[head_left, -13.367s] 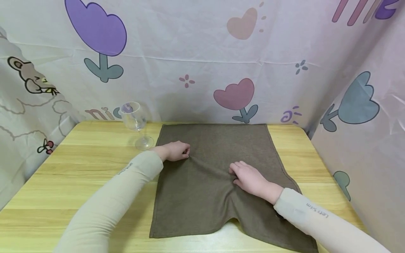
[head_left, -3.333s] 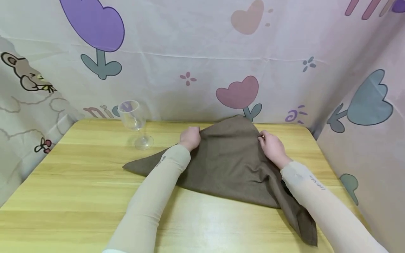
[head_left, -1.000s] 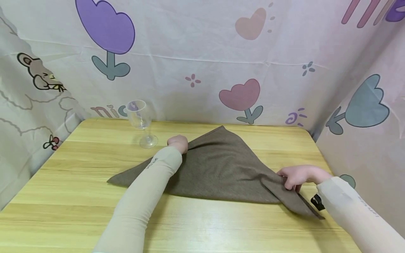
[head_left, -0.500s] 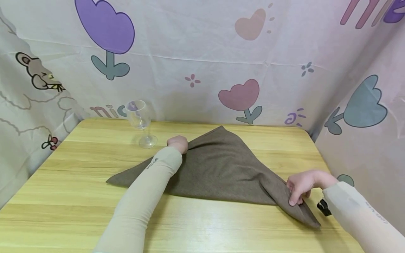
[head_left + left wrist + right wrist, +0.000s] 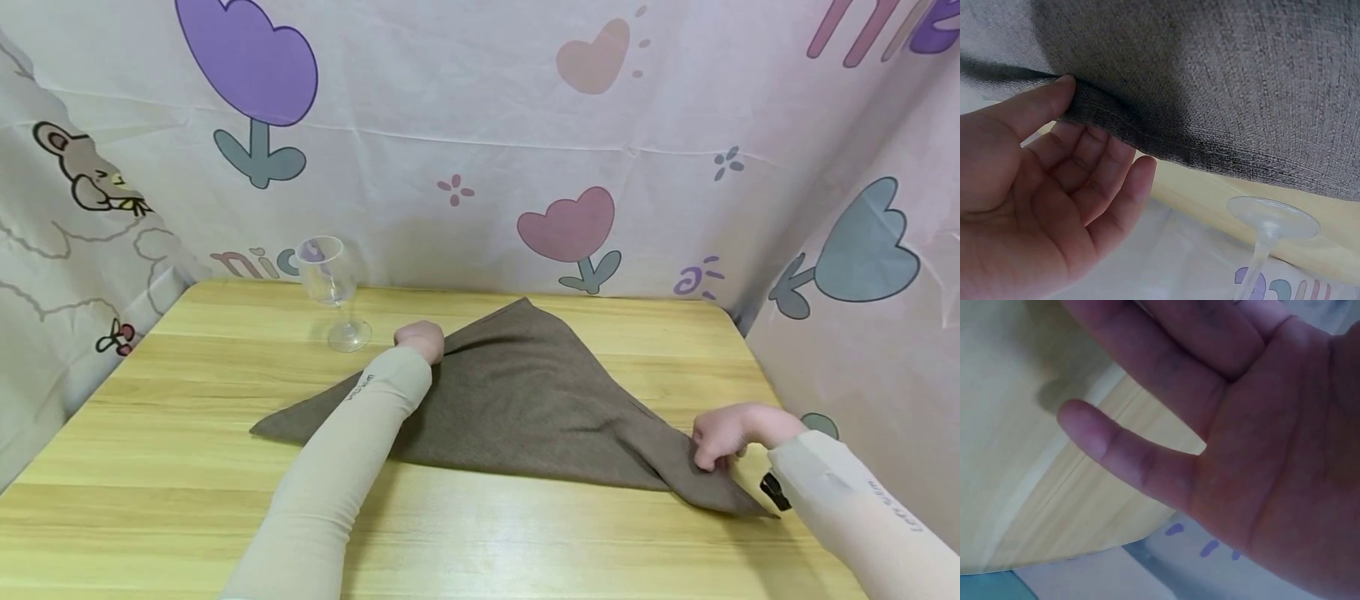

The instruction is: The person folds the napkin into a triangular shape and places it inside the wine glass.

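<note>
A brown-grey cloth napkin (image 5: 517,408) lies folded over on the table, its peak pointing to the back and long corners reaching left and right. My left hand (image 5: 422,340) grips its upper left edge. In the left wrist view, the thumb (image 5: 1054,103) presses the stitched hem against the fingers, which curl below it. At the right corner, my right hand (image 5: 726,433) pinches the bunched cloth, thumb on top. The right wrist view shows that palm (image 5: 1260,444) with the little finger held out; its thumb and the pinched cloth are hidden there.
An upright wine glass (image 5: 349,335) stands at the back left, close to my left hand. The wooden table (image 5: 480,542) ends at printed curtains (image 5: 420,108) behind and at the sides. A small black object (image 5: 774,492) shows beneath my right wrist.
Much earlier the napkin lay spread nearly flat; it is now folded over. My right hand has moved right and nearer along its edge to the corner. Lately my left hand has stayed put.
</note>
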{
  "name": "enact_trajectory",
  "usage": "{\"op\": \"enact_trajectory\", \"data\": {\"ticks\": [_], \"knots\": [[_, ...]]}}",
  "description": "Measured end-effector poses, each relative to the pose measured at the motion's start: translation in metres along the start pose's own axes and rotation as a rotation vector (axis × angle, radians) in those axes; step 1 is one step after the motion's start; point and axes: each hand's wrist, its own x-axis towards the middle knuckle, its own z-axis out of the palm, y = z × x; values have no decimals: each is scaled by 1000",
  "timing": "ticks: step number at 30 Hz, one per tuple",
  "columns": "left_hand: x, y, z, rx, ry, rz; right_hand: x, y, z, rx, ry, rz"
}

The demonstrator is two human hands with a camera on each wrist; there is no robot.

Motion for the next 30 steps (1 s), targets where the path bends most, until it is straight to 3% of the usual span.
{"op": "enact_trajectory", "data": {"ticks": [3, 7, 11, 14, 19, 24, 27, 30], "knots": [[1, -1, 0, 16, -2, 34, -1, 2, 0, -9, 6, 20], [2, -5, -1, 30, -18, 128, -1, 1, 1, -31, 14, 17], [3, -12, -6, -42, -42, 186, 4, 0, 0, 2, 20, -47], [6, -18, -9, -117, -55, 232, 8, 2, -1, 80, 47, -140], [13, -22, -9, -182, -76, 274, 17, 7, -3, 215, 167, -298], [18, -23, -7, -187, -53, 285, 22, 10, -2, 256, 303, -452], [20, -23, -5, -179, -55, 295, 21, 10, -1, 236, 405, -455], [20, -24, -2, -176, -63, 278, 22, 9, 2, 160, 482, -385]]}}
